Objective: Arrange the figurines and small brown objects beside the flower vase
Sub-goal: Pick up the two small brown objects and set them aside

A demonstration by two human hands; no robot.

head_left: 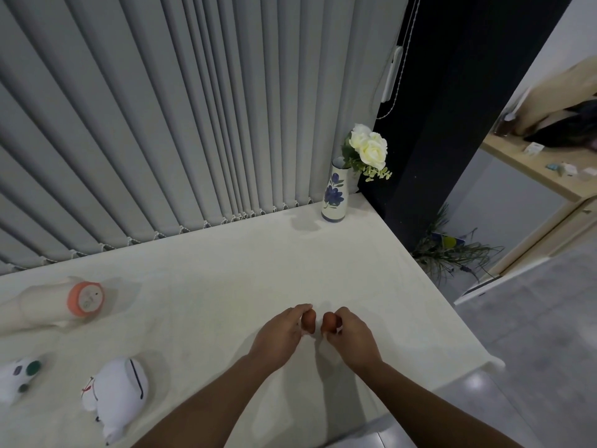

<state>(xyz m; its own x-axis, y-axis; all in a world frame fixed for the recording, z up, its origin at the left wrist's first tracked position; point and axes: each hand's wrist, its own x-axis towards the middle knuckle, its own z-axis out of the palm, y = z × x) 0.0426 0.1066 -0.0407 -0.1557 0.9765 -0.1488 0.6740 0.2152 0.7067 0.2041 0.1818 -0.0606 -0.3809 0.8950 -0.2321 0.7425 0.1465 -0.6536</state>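
Near the middle of the white table [226,270], my left hand [280,334] grips a small brown object [309,321] and my right hand [350,334] grips a second small brown object [329,321]. The two brown pieces sit side by side, a small gap between them. A white vase with blue flowers painted on it [335,195] stands at the table's far right corner, holding white roses [370,147]. A white figurine [116,396] lies on its side at the front left. Another white figurine with green spots [17,379] lies at the left edge.
A pale figurine with an orange round base [84,299] lies on its side at the left. Grey vertical blinds [161,124] run along the table's back edge. The table's right edge drops to a grey floor, with a plant [452,250] and a wooden cabinet [533,189] beyond.
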